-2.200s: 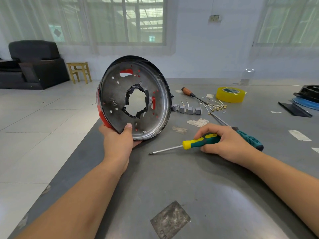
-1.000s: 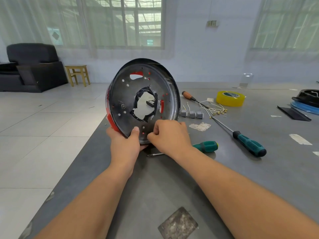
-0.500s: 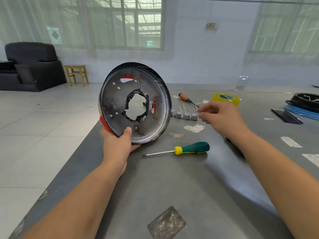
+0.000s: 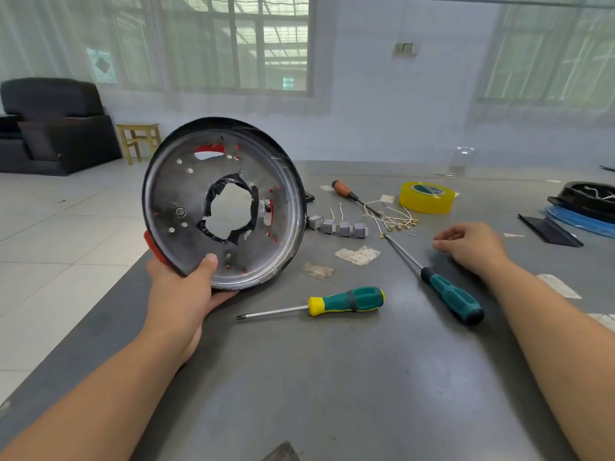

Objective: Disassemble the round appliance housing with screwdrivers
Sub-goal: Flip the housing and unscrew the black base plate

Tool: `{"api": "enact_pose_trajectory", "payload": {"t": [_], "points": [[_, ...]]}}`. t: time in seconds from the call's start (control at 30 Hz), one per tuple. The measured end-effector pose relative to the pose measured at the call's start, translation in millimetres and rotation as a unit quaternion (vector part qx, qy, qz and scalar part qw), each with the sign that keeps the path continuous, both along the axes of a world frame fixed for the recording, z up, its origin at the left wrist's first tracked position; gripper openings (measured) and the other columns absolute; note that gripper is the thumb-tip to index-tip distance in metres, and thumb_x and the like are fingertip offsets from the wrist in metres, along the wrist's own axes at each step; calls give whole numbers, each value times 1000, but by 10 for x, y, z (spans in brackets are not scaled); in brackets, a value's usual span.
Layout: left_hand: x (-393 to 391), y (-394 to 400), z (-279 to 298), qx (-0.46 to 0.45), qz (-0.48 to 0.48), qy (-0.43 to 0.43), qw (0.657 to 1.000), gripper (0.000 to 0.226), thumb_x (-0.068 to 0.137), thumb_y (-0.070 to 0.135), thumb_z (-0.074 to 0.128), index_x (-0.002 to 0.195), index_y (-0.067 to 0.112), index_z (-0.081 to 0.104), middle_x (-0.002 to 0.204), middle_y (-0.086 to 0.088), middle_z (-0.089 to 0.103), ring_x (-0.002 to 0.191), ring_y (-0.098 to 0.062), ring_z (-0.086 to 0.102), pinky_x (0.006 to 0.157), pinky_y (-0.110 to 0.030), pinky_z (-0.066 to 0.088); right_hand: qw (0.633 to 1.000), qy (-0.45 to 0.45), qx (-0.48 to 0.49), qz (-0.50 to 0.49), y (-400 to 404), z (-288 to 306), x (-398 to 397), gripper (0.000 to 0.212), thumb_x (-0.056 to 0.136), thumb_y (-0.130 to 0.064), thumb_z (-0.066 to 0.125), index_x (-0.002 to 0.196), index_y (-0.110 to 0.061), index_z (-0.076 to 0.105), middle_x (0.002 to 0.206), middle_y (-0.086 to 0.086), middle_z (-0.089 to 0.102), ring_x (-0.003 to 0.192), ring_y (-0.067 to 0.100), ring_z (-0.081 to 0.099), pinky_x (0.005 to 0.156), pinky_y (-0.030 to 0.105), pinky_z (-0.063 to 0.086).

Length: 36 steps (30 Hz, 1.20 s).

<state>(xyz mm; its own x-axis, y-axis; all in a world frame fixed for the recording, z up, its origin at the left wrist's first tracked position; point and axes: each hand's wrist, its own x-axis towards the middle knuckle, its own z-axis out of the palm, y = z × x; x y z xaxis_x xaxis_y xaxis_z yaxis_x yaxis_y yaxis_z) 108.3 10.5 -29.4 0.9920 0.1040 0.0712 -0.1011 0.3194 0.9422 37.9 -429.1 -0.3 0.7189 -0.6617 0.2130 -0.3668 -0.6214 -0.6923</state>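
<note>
The person's left hand grips the round appliance housing at its lower rim, thumb on the metal face, and holds it upright on edge at the left side of the grey table. The right hand hovers over the table beside the loose wires with brass terminals; its fingers are loosely curled, and I cannot tell if something small is pinched between them. Both screwdrivers lie free: the yellow-collared Phillips screwdriver just in front of the housing, and the long green-handled screwdriver to its right. I judge this as a pause between screws. The next move probably needs the right hand to take a screwdriver and put its tip to a screw on the housing face.
</note>
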Motion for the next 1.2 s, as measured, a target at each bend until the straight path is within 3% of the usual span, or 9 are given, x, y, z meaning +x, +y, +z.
{"api": "enact_pose_trajectory", "payload": {"t": [0.2, 0.37, 0.53, 0.6, 0.73, 0.87, 1.0, 1.07, 1.2], "points": [[62, -11, -33, 8, 0, -12, 1000, 52, 103, 6, 65, 148, 23, 46, 141, -2, 65, 117, -27, 72, 70, -42, 67, 999, 23, 0, 22, -121, -37, 378, 6, 87, -22, 82, 87, -25, 77, 82, -4, 70, 73, 12, 60, 54, 25, 41], [82, -3, -65, 13, -10, -26, 1000, 49, 103, 6, 64, 146, 24, 49, 138, -2, 69, 114, -27, 74, 74, -46, 67, 999, 35, 28, 9, -231, -39, 588, 12, 84, -23, 85, 76, -29, 77, 88, -1, 74, 81, 19, 64, 73, 33, 56], [97, -3, -86, 13, -7, -30, 999, 49, 103, 6, 65, 145, 25, 50, 137, -2, 69, 113, -26, 75, 74, -47, 67, 998, 36, 51, 7, -270, -38, 616, 11, 82, -21, 87, 77, -26, 78, 85, 1, 75, 71, 17, 63, 57, 27, 48], [93, -8, -91, 11, -2, -31, 999, 49, 102, 7, 66, 144, 26, 49, 138, -2, 68, 112, -26, 75, 73, -46, 67, 998, 34, 54, 11, -266, -44, 594, 10, 82, -20, 86, 80, -27, 79, 88, -1, 76, 75, 17, 64, 63, 29, 51], [76, -27, -86, -2, 1, -30, 1000, 52, 101, 6, 67, 144, 28, 46, 139, -1, 66, 114, -25, 74, 70, -44, 67, 997, 31, 56, 31, -219, 2, 494, 19, 84, -16, 84, 98, -27, 77, 106, 0, 74, 93, 20, 64, 90, 37, 54], [61, -37, -56, -15, 1, -15, 1000, 51, 101, 7, 67, 143, 25, 44, 139, 0, 64, 115, -25, 72, 69, -42, 67, 997, -45, 38, 46, -21, 249, 358, 13, 87, -19, 80, 93, -29, 74, 96, -2, 71, 99, 21, 64, 85, 33, 49], [15, -44, -1, -20, -14, -7, 1000, 42, 103, 16, 66, 141, 26, 52, 135, 0, 68, 115, -28, 72, 72, -47, 66, 989, -92, 12, 111, 549, 542, 247, 9, 88, -28, 76, 81, -32, 74, 80, -13, 71, 78, 9, 63, 70, 26, 48], [-29, -48, 30, -18, -18, -5, 1000, 33, 104, 22, 64, 136, 29, 55, 132, 0, 70, 114, -27, 72, 71, -46, 66, 982, -96, 13, 160, 915, 609, 210, 4, 91, -35, 72, 89, -31, 75, 84, -11, 75, 74, 4, 66, 71, 27, 52], [-130, -39, 105, -21, -35, 17, 999, 18, 104, 45, 59, 117, 34, 64, 119, -1, 76, 100, -24, 77, 57, -34, 61, 970, -65, 46, 231, 1591, 589, 169, 33, 97, -55, 59, 112, -29, 70, 97, -13, 74, 65, -1, 69, 67, 28, 55]]}}
